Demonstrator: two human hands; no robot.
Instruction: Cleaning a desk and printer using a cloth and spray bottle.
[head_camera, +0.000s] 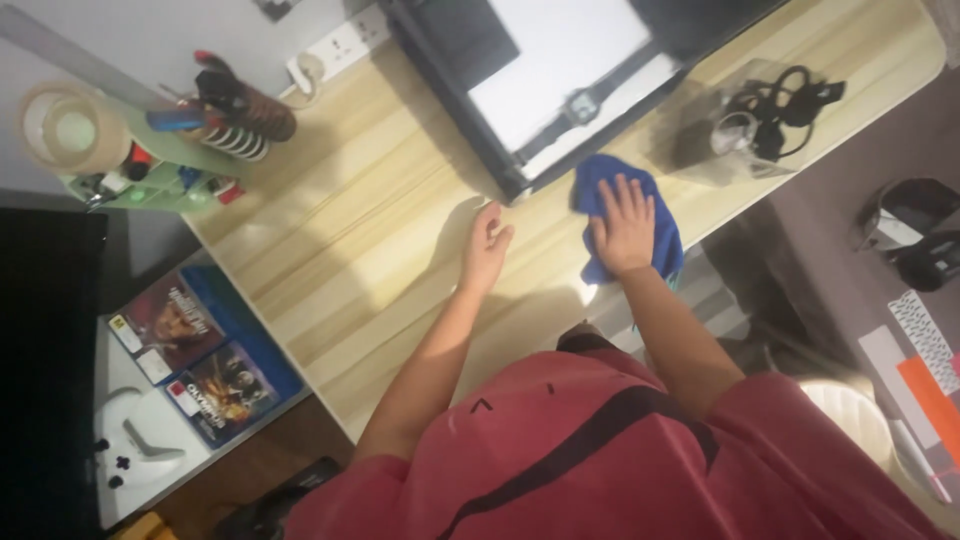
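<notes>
— Under both hands, what does the person lean over?

— A pale wooden desk (330, 230), grain running slantwise, fills the view; the person in a red shirt (600, 450) bends over it. A dark floor shows off the right hand's side.

— And beyond the hands?

— A black-framed monitor (540, 70) with a white screen lies just past the fingertips, a wristwatch (580, 105) resting on it. Further off on the right hand's side sits a clear box (740, 125) holding black cables.

— Where is the cloth?

— The blue cloth (665, 235) lies on the desk beneath the right hand (625, 225), which presses flat on it, fingers spread open. The left hand (487, 245) stands just beside it on bare wood, loosely curled, gripping nothing, its fingertips near the monitor's corner.

— Any packages?

— Well off the left hand's side, on a lower white surface, two flat rectangular game cases (200, 355) with blue edges and dark pictured covers lie side by side, a white game controller (130, 450) below them. At the desk's far corner a green organiser (160, 185) holds small items, with a roll of clear tape (70, 130) at its end.
</notes>
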